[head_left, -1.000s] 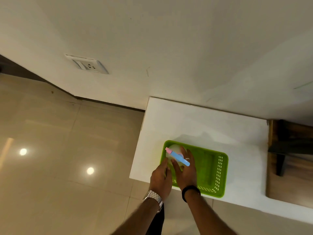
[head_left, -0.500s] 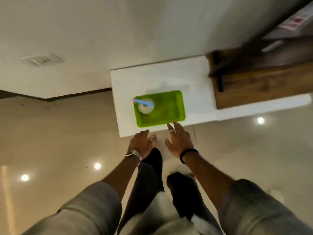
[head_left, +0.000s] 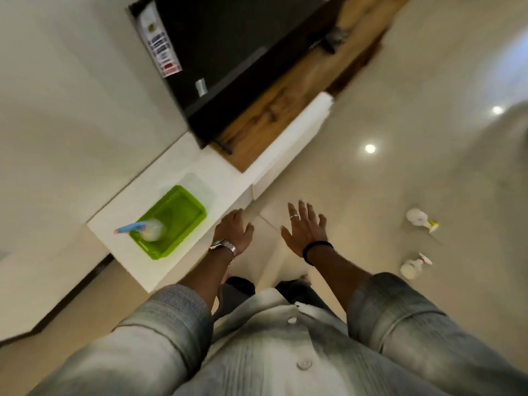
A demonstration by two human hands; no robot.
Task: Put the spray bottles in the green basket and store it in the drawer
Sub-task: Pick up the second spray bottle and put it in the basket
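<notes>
The green basket [head_left: 183, 215] rests on the white cabinet top [head_left: 137, 201], left of centre. Inside its near end stands a clear spray bottle with a blue and pink head [head_left: 143, 228]. Two more spray bottles lie on the floor at the right: one with a yellow nozzle [head_left: 420, 219] and, nearer to me, one with a pink nozzle [head_left: 414, 266]. My left hand [head_left: 235, 234] hovers by the cabinet's front edge, fingers apart, holding nothing. To its right, my right hand [head_left: 305, 228] is spread over the floor, empty and well short of the floor bottles.
A black TV screen [head_left: 228, 47] stands on a wooden counter [head_left: 285, 104] behind the cabinet. Glossy beige floor tiles [head_left: 400, 172] fill the right side. The white wall [head_left: 71, 110] runs along the left. My legs and grey shirt fill the bottom.
The view has swung round to the right, bringing the floor bottles into sight. Both hands have left the basket, with the blue-headed bottle standing in it, and now hang empty over the floor.
</notes>
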